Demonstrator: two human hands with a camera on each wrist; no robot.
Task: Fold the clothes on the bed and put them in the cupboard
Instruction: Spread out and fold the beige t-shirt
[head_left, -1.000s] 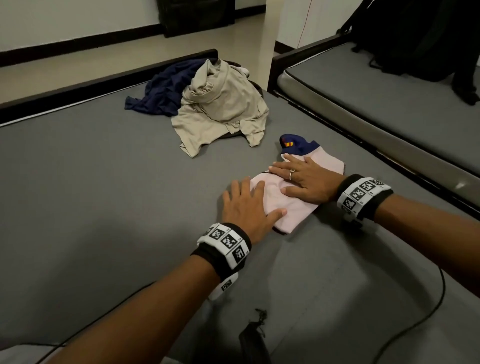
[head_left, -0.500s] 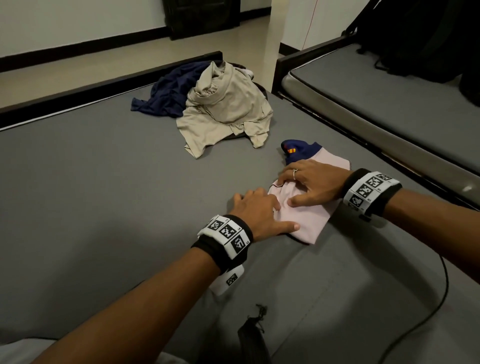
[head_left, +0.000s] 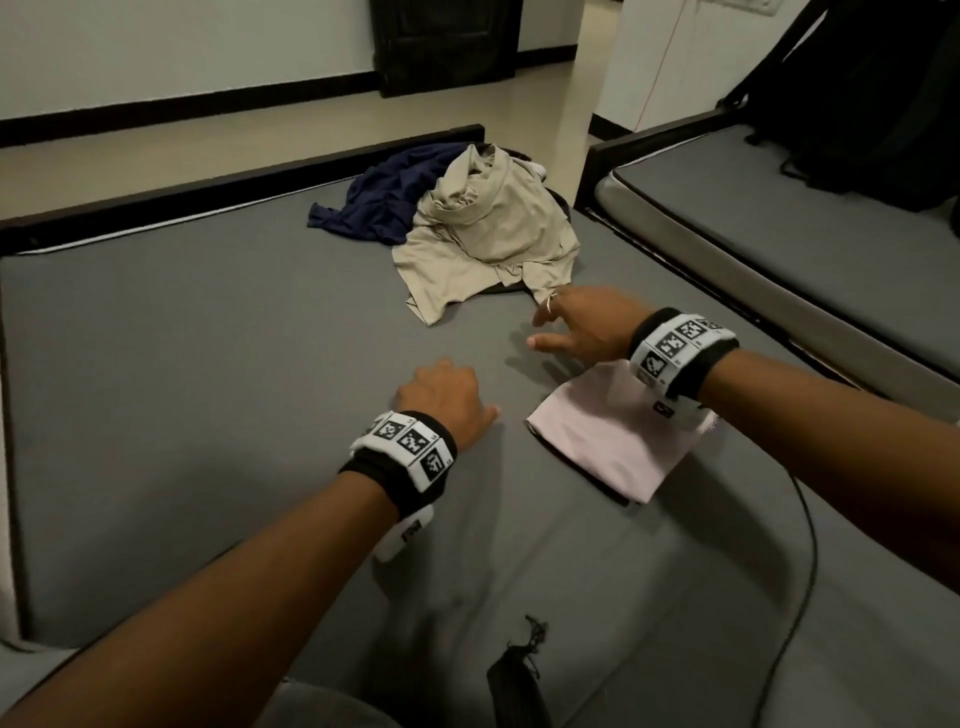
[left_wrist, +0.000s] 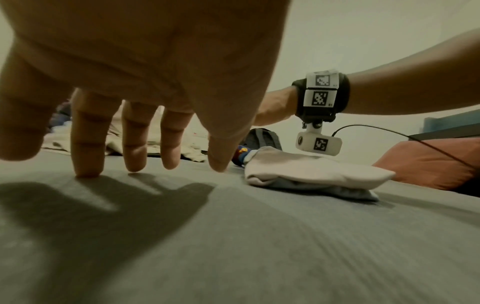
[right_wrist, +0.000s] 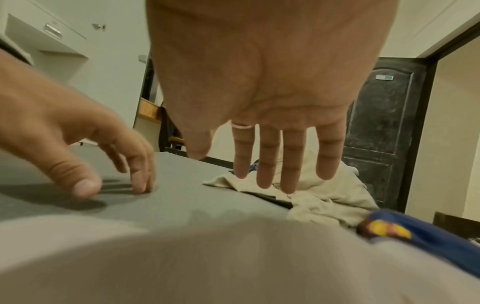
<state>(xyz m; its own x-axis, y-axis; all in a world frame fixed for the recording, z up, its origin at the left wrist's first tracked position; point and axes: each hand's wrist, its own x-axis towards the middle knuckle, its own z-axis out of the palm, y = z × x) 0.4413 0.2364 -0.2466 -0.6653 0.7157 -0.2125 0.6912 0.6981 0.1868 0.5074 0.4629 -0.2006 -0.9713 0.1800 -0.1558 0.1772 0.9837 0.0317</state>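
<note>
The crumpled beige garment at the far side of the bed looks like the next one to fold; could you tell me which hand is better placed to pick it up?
Right, probably. The right hand is open with its fingers stretched toward the crumpled beige garment, nearly at its hem. The left hand hangs nearer the person, fingertips on the grey mattress.

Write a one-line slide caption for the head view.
Both hands, left and right, reach open past a folded pink garment toward the beige garment.
</note>
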